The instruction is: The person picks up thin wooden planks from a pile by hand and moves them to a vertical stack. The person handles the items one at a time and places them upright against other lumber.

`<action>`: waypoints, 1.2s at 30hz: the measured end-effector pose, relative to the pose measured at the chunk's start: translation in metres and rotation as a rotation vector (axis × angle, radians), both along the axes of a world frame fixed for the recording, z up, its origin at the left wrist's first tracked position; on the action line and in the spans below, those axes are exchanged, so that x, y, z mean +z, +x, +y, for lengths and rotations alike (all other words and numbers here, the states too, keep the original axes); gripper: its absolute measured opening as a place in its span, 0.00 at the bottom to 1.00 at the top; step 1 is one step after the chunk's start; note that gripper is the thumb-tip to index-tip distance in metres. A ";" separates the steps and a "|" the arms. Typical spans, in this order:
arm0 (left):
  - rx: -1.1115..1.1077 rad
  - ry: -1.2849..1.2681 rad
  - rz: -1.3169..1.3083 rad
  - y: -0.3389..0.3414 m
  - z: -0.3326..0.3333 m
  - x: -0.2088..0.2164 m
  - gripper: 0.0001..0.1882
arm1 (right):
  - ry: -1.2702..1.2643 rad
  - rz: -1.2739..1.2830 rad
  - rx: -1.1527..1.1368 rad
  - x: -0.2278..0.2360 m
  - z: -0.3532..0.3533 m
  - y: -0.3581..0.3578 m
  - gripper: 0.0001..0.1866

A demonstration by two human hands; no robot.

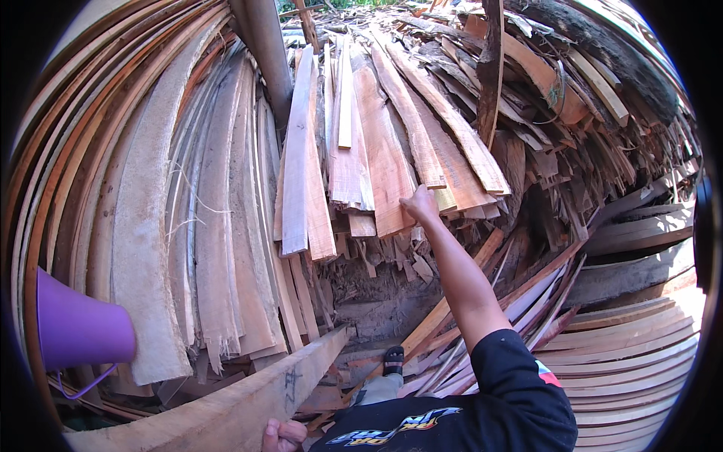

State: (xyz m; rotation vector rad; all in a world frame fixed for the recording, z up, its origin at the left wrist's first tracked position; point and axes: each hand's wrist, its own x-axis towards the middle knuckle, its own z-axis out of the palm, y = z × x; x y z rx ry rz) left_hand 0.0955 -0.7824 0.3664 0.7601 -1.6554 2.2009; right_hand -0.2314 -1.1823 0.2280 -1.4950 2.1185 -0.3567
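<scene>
My right hand (422, 205) reaches forward with its fingers closed at the right edge of a broad reddish plank (382, 162), close to the plank's near end. This plank lies among several others on a stack, their ends pointing toward me. Just right of the hand ends a narrower pale plank (407, 113). A greyish plank (298, 166) lies further left on the same stack. Low in the view, my left hand (283, 435) is curled closed in front of my shirt, beside a thick wooden beam (226, 407). Nothing shows in it.
Long boards (143, 218) lean in a dense row at left, with a purple bucket-shaped container (83, 320) before them. A post (263, 56) stands behind. Scrap wood (587, 113) is heaped at right, above stacked boards (625, 369). My sandalled foot (393, 360) is among loose strips.
</scene>
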 end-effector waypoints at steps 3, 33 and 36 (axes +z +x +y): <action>-0.018 -0.054 0.147 -0.003 0.002 -0.009 0.09 | 0.052 0.017 -0.052 0.003 -0.002 0.015 0.37; -0.880 0.382 0.916 -0.094 0.030 -0.021 0.33 | -0.026 0.048 0.156 0.188 0.435 -0.191 0.27; -1.172 1.276 1.525 -0.181 0.058 -0.086 0.35 | -0.002 0.040 0.149 0.177 0.537 -0.200 0.27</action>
